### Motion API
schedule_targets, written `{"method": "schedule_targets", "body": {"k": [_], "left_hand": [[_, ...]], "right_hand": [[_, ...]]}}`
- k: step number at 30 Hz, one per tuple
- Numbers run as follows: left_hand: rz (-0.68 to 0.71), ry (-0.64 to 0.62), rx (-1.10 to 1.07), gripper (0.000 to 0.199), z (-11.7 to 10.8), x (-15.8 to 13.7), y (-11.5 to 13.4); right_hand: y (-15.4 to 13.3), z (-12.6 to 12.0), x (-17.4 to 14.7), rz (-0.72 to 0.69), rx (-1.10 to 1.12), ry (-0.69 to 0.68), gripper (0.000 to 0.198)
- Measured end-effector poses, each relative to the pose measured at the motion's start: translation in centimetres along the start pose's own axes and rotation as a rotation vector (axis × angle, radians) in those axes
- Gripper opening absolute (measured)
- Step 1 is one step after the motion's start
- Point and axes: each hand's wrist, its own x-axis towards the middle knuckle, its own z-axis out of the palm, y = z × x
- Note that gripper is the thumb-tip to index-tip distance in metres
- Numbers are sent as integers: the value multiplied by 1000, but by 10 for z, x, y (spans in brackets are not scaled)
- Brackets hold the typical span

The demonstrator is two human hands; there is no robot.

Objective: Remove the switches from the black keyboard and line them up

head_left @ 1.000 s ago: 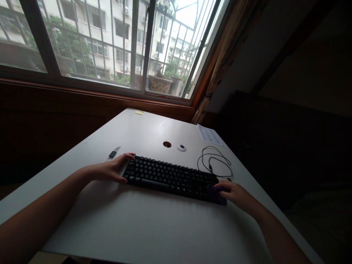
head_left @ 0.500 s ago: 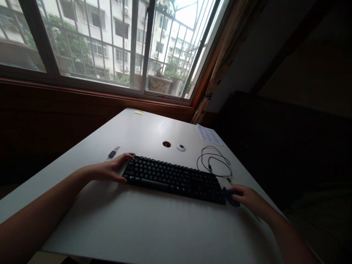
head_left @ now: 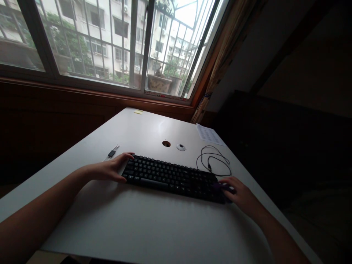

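The black keyboard (head_left: 170, 178) lies flat on the white desk, keys facing up. My left hand (head_left: 111, 169) grips its left end, the thumb at the near corner and the fingers at the far corner. In my right hand (head_left: 238, 192), fingers closed, is a small dark purple thing (head_left: 217, 186); its kind is hard to make out in the dim light. It reaches over the keys at the keyboard's right end. Part of the purple thing is hidden by my fingers.
Behind the keyboard's right half a thin black cable (head_left: 214, 157) lies in loops. Farther back are a round cable hole (head_left: 166, 144), its white cover (head_left: 180, 147) and a printed sheet (head_left: 209, 134). A small black item (head_left: 112, 153) lies left, yellow notes (head_left: 138, 112) at the far edge.
My right hand has moved left and slightly away from me, bringing the purple thing over the right-end keys. My left hand and the keyboard stay in place.
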Motion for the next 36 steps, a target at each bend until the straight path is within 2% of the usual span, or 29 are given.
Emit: {"method": "schedule_targets", "body": {"k": [5,10,19,24,36], "left_hand": [[4,5,8,79,0,0,0],[-1,13,33,81,1,0,-2],[11,10,15,80,0,0,-3],[-5,13,20,79,0,0,-3],[13,26,13,79,1,1,-4]], "right_hand": [[-17,14,5,-178,-79,-60,18],[-14,24,5,-325,-136,-15,19],[-8,19,2,-480,-256,26,29],[4,16,-7,-504,-268,49,34],[46,8,-30,-367,-232,120,31]]}}
